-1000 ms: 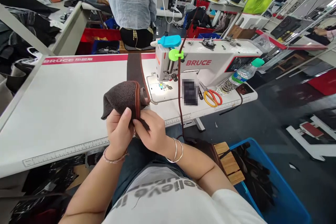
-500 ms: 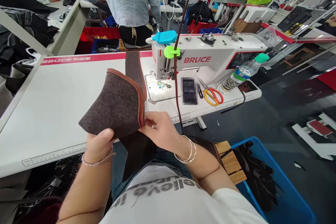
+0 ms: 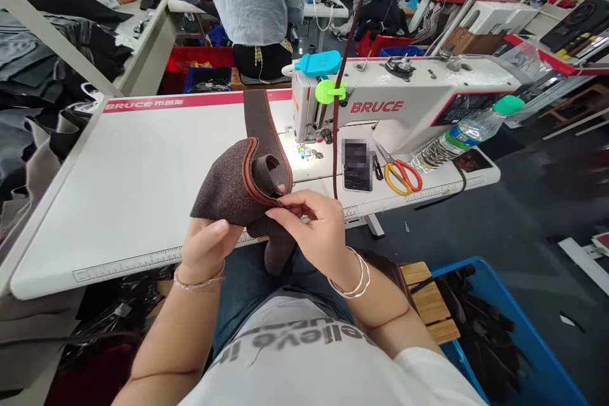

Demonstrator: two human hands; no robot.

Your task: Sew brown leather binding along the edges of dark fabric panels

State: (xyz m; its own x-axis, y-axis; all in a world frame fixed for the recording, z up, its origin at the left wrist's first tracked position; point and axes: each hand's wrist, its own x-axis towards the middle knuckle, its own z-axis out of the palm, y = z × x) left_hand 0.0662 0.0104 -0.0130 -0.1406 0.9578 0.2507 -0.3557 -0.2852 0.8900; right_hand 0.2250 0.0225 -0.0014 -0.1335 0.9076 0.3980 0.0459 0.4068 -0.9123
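Observation:
A dark brown fabric piece (image 3: 223, 184) with reddish-brown edging is held above the front edge of the white table (image 3: 157, 165). My left hand (image 3: 209, 247) grips its lower left edge, thumb on top. My right hand (image 3: 316, 222) pinches the edged right corner between thumb and fingers. The piece is curled, and a rolled dark strip shows inside the curl. Behind it, another brown strip (image 3: 261, 114) with the same edging lies on the table left of the sewing machine (image 3: 371, 101). Part of the brown material hangs over my lap.
A phone (image 3: 358, 166), orange and red scissors (image 3: 402, 176) and a water bottle (image 3: 466, 133) lie right of the needle. A long brown cord (image 3: 335, 139) hangs before the machine. A blue bin (image 3: 533, 342) stands at lower right. A person in a light blue shirt (image 3: 252, 0) sits beyond.
The held piece has turned and curled, so its edging now bends in an S shape and the inner strip shows. The whole view has shifted, with the scene moving right.

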